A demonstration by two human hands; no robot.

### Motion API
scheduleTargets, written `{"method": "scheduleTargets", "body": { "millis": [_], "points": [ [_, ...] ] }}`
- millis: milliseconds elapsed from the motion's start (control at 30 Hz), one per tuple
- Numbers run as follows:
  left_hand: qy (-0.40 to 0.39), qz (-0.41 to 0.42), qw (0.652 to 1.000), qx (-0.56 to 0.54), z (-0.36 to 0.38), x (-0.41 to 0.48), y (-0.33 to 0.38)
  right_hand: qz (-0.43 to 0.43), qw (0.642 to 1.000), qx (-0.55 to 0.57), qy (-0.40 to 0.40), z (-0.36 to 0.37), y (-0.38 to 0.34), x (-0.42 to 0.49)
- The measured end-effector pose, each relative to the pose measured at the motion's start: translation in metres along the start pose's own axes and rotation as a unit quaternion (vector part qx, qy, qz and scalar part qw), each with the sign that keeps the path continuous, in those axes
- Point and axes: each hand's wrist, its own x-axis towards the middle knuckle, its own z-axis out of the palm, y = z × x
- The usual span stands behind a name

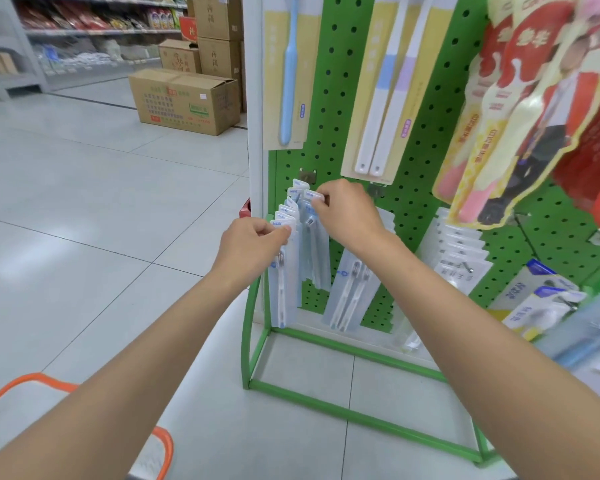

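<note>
A row of clear toothbrush packs (289,278) with blue "NEW" tabs hangs on a hook of the green pegboard rack (413,188). My left hand (250,242) pinches the top of the frontmost packs at the hook's near end. My right hand (343,211) pinches the top tab of a single toothbrush pack (314,233) farther back on the same hook, close to the board. The hook itself is hidden behind the packs and my fingers.
More toothbrush packs (352,296) hang to the right, with large yellow-carded toothbrushes (286,71) above and red packs (534,98) at upper right. Cardboard boxes (184,98) stand on the tiled floor at the back. An orange basket rim (163,448) sits at lower left.
</note>
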Motion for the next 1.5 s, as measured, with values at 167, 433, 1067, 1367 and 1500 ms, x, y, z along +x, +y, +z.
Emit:
{"method": "scheduleTargets", "body": {
  "millis": [167,433,1067,1367,1500],
  "points": [
    [-0.005,-0.002,1.000,-0.021,0.001,0.002,0.000,-0.005,0.999,0.022,-0.032,0.003,0.000,0.013],
    [-0.010,-0.005,0.999,-0.033,0.001,0.002,0.000,0.002,0.999,0.019,-0.041,0.003,-0.005,0.016],
    [-0.030,-0.019,0.998,-0.055,-0.003,0.004,-0.006,-0.003,0.999,0.018,-0.052,0.013,-0.005,0.028],
    [-0.042,-0.012,0.997,-0.060,-0.004,0.005,-0.010,0.002,0.999,-0.031,-0.028,0.020,0.000,0.038],
    [-0.042,-0.008,0.998,-0.055,-0.003,0.005,-0.010,0.028,0.998,-0.047,-0.043,0.020,-0.005,0.038]
  ]
}}
